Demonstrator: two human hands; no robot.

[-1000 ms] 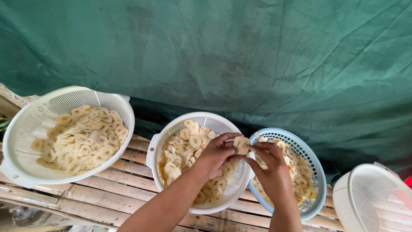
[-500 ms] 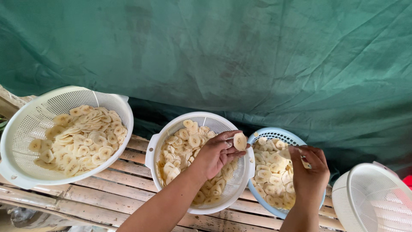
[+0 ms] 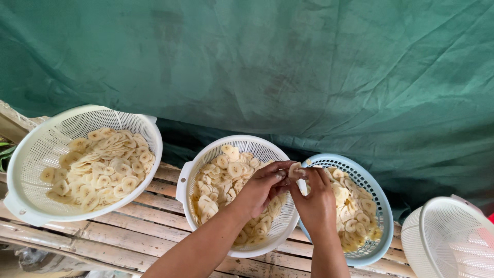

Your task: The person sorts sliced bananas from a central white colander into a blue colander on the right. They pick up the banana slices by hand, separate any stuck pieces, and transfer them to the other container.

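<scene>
The banana slice (image 3: 295, 169) is pinched between the fingertips of both hands, raised just above the rim where the middle white colander (image 3: 206, 157) meets the blue basket (image 3: 378, 198). In the head view, the left hand (image 3: 262, 188) comes in over the white colander and the right hand (image 3: 315, 198) over the blue basket, so the two hands are together and closed on the one pale piece; holding it over the containers seems to keep anything that drops inside them. The piece looks like a thin disc held nearly on edge, its longer span roughly upright, though fingers hide much of it. Both containers hold heaps of similar slices. A larger white colander (image 3: 31, 149), also filled, sits well apart at left on the slatted bamboo desk (image 3: 149, 226), and another white colander (image 3: 453, 237) lies at right. A green tarpaulin (image 3: 309, 67) hangs behind.
</scene>
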